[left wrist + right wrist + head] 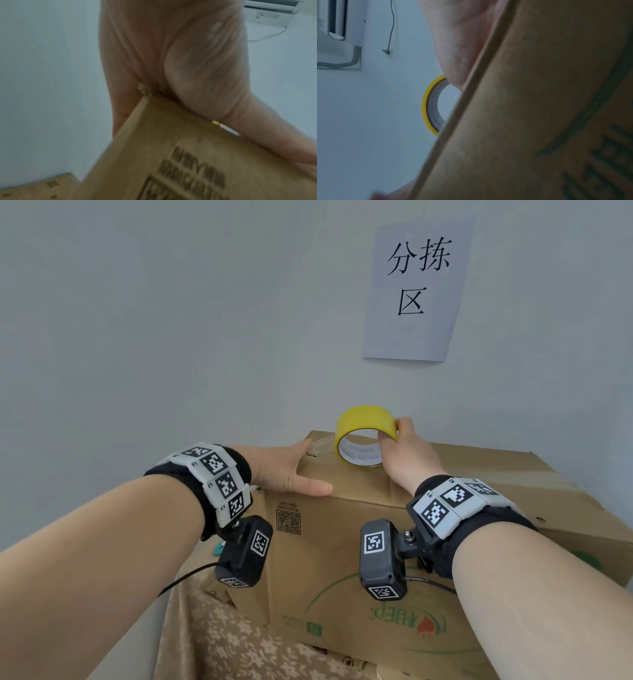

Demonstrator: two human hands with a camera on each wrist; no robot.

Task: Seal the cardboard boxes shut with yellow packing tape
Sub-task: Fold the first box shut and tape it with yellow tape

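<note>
A brown cardboard box [342,559] with a printed QR code and green logo stands in front of me, its top flaps down. My left hand [291,470] lies flat on the box's near left corner, thumb stretched along the top edge; the left wrist view shows the palm [171,60] pressed against the box [171,155]. My right hand [404,450] grips a roll of yellow packing tape [363,433] standing on edge on the far part of the box top. In the right wrist view the tape roll [429,105] shows past the box edge [539,108].
A white paper sign [416,289] with black characters hangs on the pale wall behind. The box sits on a floral tablecloth [226,638]. Another cardboard piece [34,188] lies low on the left. A wall air conditioner [339,23] and its cable are visible.
</note>
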